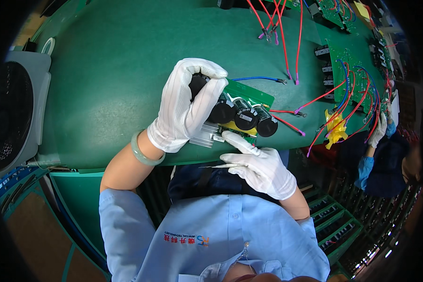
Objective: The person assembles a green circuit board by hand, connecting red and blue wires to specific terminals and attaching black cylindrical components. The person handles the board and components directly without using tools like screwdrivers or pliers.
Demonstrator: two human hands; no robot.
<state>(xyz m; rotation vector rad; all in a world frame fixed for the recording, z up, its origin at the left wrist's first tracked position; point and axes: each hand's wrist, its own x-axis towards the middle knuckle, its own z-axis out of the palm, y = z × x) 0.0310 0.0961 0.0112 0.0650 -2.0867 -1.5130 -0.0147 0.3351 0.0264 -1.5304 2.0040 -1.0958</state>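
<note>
My left hand [176, 110], in a white glove, is closed around one end of a green circuit board [254, 95], its fingers and thumb curled about a black cylindrical capacitor [199, 85]. More large black capacitors [245, 120] stand in a row along the board, tilted toward me. A silver finned heat sink [203, 135] shows below the left palm. My gloved right hand [268, 173] is at the board's near edge, index finger stretched to it. Its other fingers are closed on thin pointed tweezers [215, 166], whose tip points left. A blue wire [256, 78] and red wires [286, 122] run out from the board.
A green mat [103, 94] covers the table. At the left edge stands a grey fan [11, 113]. To the right lie more circuit boards [357, 84] with red and blue wires, beside yellow tape [334, 127]. A co-worker's gloved hand [378, 130] is at the far right.
</note>
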